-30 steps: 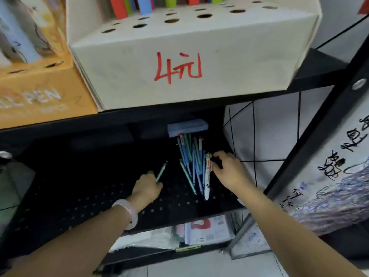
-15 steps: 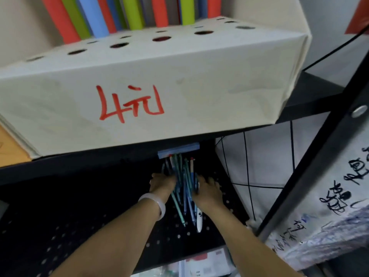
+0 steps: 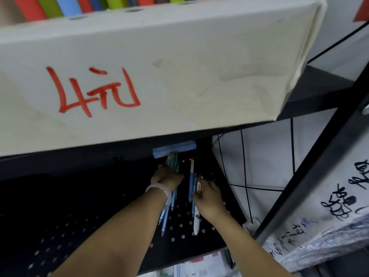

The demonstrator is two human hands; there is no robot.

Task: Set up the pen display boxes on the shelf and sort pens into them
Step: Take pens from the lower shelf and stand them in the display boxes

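On the lower shelf point(image 3: 99, 226), the left hand point(image 3: 166, 177) is gripping a bundle of pens point(image 3: 173, 163) while the right hand point(image 3: 207, 196) is pinching a white pen point(image 3: 196, 222) (none yet in the box point(image 3: 159, 62) above), so sorting is barely beginning.

Both forearms are bare with no sleeves in sight, and the only thing worn is a pale, translucent whitish bangle point(image 3: 159, 191) circling the wrist just at 7 o'clock from the left hand point(image 3: 165, 176); the right hand point(image 3: 207, 198) wears nothing.
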